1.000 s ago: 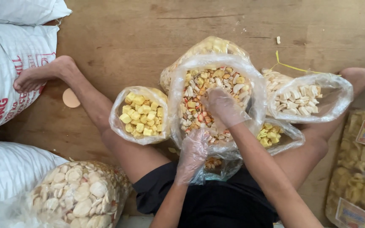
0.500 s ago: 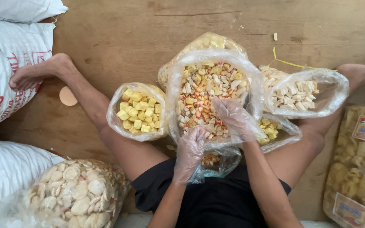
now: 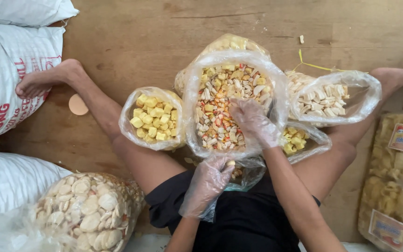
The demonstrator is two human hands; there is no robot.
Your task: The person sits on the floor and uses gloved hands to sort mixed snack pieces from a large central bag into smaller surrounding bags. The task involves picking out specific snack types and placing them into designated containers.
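- The right hand (image 3: 253, 122), in a thin clear glove, is now lower in the mixed bag (image 3: 232, 105) than a second ago; then it was near the middle of the mix, now it lies at the near right side, by the bag's wall.
- Its fingers are curled together over the snacks; whether they close on any pieces, one cannot tell.
- The left hand (image 3: 209, 179), also gloved, has moved little. It stays under the near edge of the mixed bag, by a small bag (image 3: 241, 171) between the person's legs. The fingers are bent loosely and nothing is clearly held.
- Judging from this, the right hand is working through the mix toward the near side, with the small bag just below it.
- The mixed bag stands open on the wooden floor (image 3: 136, 37), in the middle before the person. It holds pale, yellow and orange pieces mixed, and its plastic rim is rolled wide.
- Just left of it stands a bag of yellow cubes (image 3: 155, 119); just right, a bag of pale sticks (image 3: 325, 98); behind, another bag (image 3: 225, 44).
- A bag of round crackers (image 3: 89, 210) and white sacks (image 3: 5, 74) lie at the left.
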